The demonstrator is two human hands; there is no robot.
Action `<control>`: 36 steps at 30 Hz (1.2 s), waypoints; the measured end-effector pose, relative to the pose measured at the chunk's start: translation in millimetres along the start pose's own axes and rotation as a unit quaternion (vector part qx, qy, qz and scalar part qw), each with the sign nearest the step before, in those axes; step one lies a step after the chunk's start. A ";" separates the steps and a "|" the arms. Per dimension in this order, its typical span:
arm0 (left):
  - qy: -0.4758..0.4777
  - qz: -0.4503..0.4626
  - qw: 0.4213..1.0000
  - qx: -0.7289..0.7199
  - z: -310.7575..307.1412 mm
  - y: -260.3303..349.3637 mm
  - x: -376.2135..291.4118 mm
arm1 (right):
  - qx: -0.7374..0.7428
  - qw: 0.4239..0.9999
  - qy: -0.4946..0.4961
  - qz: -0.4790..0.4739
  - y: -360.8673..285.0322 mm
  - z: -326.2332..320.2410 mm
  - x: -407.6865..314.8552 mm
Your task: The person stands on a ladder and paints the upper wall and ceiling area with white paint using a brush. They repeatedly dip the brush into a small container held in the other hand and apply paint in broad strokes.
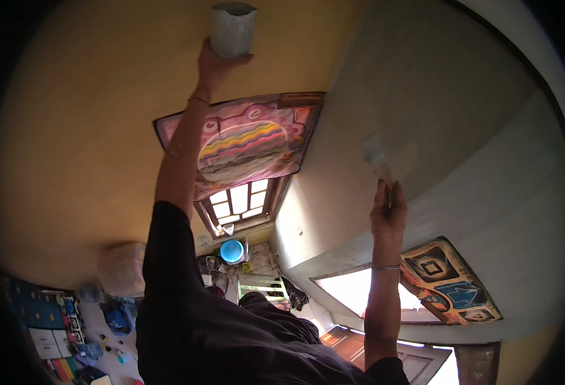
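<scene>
High in the view, my left hand (222,65) grips the lower part of a paint-smeared grey can (233,33) with an uneven, ragged rim. The can is raised in front of the yellow wall (94,120); its contents are hidden. My right hand (389,207) has its fingers around the handle of a paintbrush (375,149), bristle end upward. Pale paint covers the brush head, which is at the greyish-white wall (436,96); whether it touches is hard to tell. A darker, damp-looking area spreads over that wall around the brush.
Below me stands a light-green ladder (262,287), with a bare foot (282,305) on it. A printed cloth (249,139) hangs over a barred window (239,198). A blue basin (232,251) sits on the floor. Another cloth (451,284) hangs above the doorway. Drawers (49,342) stand lower left.
</scene>
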State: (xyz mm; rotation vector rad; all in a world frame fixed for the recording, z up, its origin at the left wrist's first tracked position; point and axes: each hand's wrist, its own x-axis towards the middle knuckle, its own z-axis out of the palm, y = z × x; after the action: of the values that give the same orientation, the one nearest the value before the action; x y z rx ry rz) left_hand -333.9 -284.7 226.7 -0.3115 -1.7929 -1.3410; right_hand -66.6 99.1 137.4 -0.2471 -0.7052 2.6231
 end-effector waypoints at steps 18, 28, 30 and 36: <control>-0.076 0.108 0.991 0.032 -63.8 -96.0 178.0 | -0.329 0.897 -0.064 -0.288 -27.6 88.7 86.0; -0.065 0.107 0.992 0.004 -54.0 -94.8 187.5 | -0.676 0.443 -0.245 -0.536 -31.7 195.2 255.3; -0.075 0.127 0.989 -0.002 -60.3 -82.9 174.9 | -0.744 0.408 -0.226 -0.479 -10.8 214.8 258.5; -0.047 0.152 0.987 -0.019 -56.0 -92.1 176.4 | -0.828 0.284 -0.214 -0.434 21.7 226.3 298.5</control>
State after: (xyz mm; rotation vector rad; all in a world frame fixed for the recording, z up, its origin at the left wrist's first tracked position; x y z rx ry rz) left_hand -472.5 -419.1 300.5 -0.6518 -1.7163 -1.1585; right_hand -403.9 111.4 301.3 0.3016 -2.4304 -0.0335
